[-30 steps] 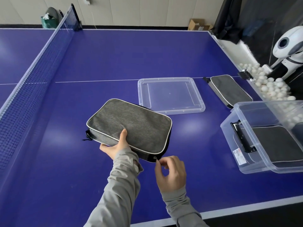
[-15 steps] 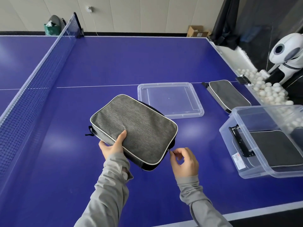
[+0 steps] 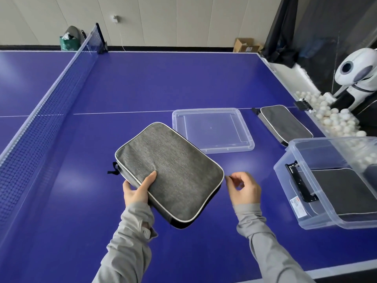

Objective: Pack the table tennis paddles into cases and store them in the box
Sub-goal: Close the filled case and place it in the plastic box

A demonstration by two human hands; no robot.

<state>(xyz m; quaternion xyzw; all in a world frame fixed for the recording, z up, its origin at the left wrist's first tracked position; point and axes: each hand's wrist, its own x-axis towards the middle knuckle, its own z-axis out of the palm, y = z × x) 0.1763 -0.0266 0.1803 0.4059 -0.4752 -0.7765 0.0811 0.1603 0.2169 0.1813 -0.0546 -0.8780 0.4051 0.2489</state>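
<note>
Head view. Item one: grey paddle case, white-piped, held tilted above the blue table. It is gripped at its near-left edge by the left hand, thumb laid on the top face, fingers curled beneath. The right hand is placed just beside the case's right corner, thumb and forefinger pinched on a small zipper pull at the case edge; the remaining fingers are loosely curled. A dark loop is seen hanging at the case's left end.

Change against the frame a second ago: the case has been lifted and turned, its near edge raised off the table, and the pinching right hand has been carried from the near corner round to the right corner.

Item two: clear plastic lid, lying flat beyond the case, partly overlapped by the case's far corner in this view. Item three: second grey case, lying flat to the right of the lid, near the table's right edge. Item four: clear storage box, at the right, with a black clip handle on its near wall and at least one dark case lying inside. Item five: white balls, heaped off the table edge beside a white ball machine. Item six: net, stretched along the left. Nothing is interposed between the held case and the box.
</note>
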